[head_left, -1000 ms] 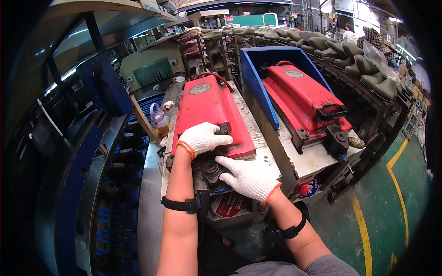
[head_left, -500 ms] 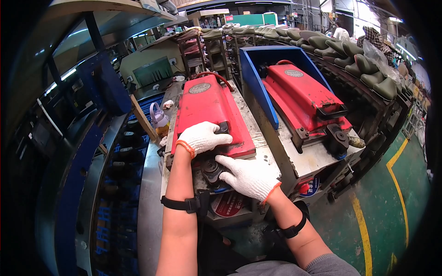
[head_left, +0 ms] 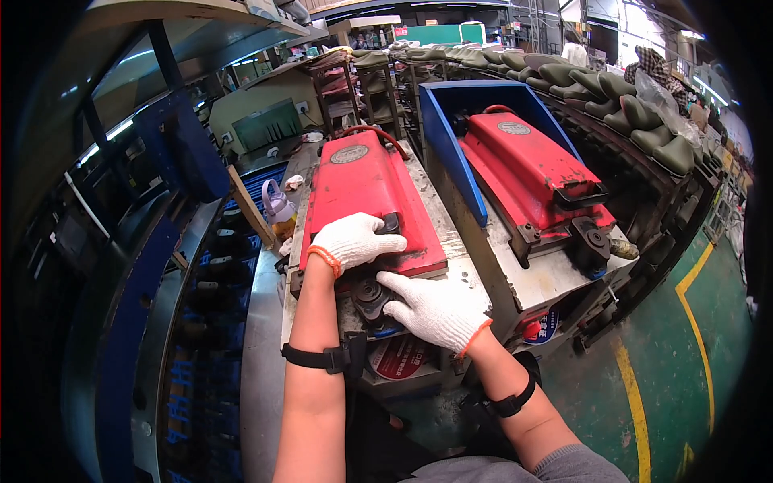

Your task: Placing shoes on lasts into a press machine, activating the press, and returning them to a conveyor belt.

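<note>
The white-gloved left hand point(head_left: 354, 244), its grip curled closed, holds the black handle point(head_left: 391, 224) of a long red metal cover point(head_left: 354, 187) lying on a pale, stained counter point(head_left: 463, 276). Then a round-topped black metal clamp point(head_left: 368, 295) touches the white-gloved right hand point(head_left: 437, 310), thumb and fingers parted (whether clasping, I cannot tell).

A pale, stained machine stand point(head_left: 452, 241) carries a long red metal cover point(head_left: 342, 193), with a round black latch point(head_left: 371, 298) at its front end. Just to the right, a 2nd machine stand point(head_left: 515, 270) bears another red cover point(head_left: 523, 173), a black front latch point(head_left: 590, 248) and a blue open-fronted hood point(head_left: 451, 153). Behind, a long rack point(head_left: 600, 126) holds piled olive-green clog-shaped shoes point(head_left: 636, 114); a clear plastic bag point(head_left: 667, 111) lies over some. The green floor point(head_left: 564, 402) bears yellow painted lines point(head_left: 634, 402).
</note>
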The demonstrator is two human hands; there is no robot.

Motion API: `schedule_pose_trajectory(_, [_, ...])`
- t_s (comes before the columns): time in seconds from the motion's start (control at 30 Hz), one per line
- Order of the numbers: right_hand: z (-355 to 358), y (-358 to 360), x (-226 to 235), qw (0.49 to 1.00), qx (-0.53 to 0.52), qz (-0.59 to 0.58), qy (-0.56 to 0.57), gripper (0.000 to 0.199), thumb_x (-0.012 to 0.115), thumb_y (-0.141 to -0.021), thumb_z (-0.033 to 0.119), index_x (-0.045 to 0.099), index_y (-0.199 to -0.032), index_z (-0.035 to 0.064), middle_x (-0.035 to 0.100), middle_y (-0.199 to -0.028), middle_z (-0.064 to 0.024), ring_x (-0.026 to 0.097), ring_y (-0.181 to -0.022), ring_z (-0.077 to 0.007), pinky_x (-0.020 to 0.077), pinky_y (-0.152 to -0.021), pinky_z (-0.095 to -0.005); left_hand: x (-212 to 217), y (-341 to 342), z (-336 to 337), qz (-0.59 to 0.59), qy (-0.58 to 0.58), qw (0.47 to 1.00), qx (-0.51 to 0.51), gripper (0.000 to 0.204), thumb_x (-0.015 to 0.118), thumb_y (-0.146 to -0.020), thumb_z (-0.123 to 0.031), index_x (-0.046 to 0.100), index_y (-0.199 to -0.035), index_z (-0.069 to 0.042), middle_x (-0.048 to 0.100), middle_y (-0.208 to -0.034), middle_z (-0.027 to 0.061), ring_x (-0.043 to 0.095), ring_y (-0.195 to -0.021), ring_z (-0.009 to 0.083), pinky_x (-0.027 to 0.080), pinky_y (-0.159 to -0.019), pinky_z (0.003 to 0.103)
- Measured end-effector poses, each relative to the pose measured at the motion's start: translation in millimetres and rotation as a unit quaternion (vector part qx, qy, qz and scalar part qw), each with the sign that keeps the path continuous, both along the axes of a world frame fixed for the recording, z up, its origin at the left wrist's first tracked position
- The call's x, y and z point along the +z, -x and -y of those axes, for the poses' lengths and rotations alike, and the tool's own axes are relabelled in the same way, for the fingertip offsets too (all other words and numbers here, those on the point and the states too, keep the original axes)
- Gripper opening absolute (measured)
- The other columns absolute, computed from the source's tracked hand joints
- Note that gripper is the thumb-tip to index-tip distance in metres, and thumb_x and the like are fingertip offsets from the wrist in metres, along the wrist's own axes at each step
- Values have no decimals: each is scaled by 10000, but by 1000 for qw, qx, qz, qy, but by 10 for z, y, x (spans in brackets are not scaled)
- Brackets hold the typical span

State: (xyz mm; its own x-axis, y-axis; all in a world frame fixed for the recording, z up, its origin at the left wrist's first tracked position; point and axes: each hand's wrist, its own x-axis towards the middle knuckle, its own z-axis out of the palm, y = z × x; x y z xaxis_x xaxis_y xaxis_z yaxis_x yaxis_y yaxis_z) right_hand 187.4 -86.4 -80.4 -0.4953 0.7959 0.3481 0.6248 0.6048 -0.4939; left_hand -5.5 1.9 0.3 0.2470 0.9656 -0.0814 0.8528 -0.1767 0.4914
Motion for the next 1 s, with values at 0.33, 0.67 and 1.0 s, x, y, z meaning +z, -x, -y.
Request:
schedule_pose_trajectory(0.33, [1,1,-9,1000,-1,-4,7,480,601,-1019,386,592,-1444,162,758,-1139,-179,740,-986,-380,577,-869,-500,6,-9,10,-6,-2,1000,3,501,784,-867,-530,737,-850,-32,646,-675,58,609,-630,146,473,-621,321])
schedule_pose_trajectory(0.67, [-33,-8,-55,999,12,-38,12,489,594,-1023,390,590,-1450,153,752,-1168,-188,729,-1017,-402,566,-899,-509,16,-9,22,-13,-9,1000,3,498,779,-873,-527,734,-845,-32,643,-675,58,605,-630,148,472,-621,329])
schedule_pose_trajectory(1.0, [-4,-28,24,998,14,-27,50,514,581,-1028,391,575,-1470,130,726,-1247,-214,710,-1099,-410,550,-971,-497,4,-3,21,-12,-11,1000,-1,492,769,-878,-521,731,-846,-31,637,-675,62,600,-629,146,471,-620,326])
